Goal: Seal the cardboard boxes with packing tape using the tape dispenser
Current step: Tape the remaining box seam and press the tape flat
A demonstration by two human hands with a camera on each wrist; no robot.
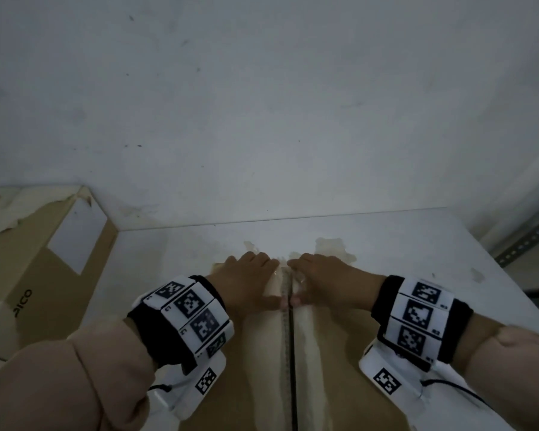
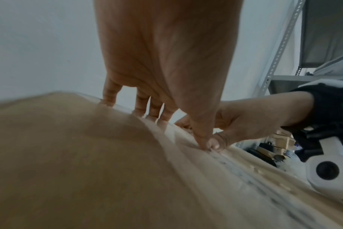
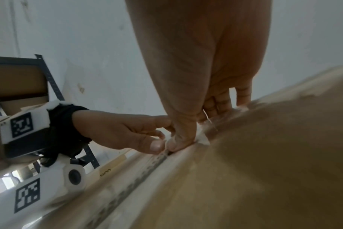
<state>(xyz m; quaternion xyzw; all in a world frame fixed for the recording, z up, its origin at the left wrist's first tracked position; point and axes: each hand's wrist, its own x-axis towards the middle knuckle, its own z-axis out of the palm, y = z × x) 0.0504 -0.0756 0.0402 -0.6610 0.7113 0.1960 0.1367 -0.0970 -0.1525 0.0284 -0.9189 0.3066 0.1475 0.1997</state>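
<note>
Marker-covered wrist bands are seen nearest the head camera, and beyond them both hands are laid on top of the cardboard box (image 1: 339, 353). Its two top flaps are met along a centre seam (image 1: 290, 343), whose long axis runs straight away from the body, between the two thumbs and on past the fingertips toward the wall (image 1: 262, 104).

By the left hand (image 1: 249, 281) the left flap is pressed down, fingers extended and spread, nothing grasped; the thumb tip is set at the seam's edge. The right hand (image 1: 321, 283) is mirrored on the right flap, fingers likewise straight and flat, its thumb touching or almost touching the left one across the gap. A pale band of old tape residue is seen along both sides of the seam.

No tape dispenser is shown in any view, so which hand lies nearer to it cannot be told. A second box (image 1: 44, 275) is stood well off to the left of the left fingers.
</note>
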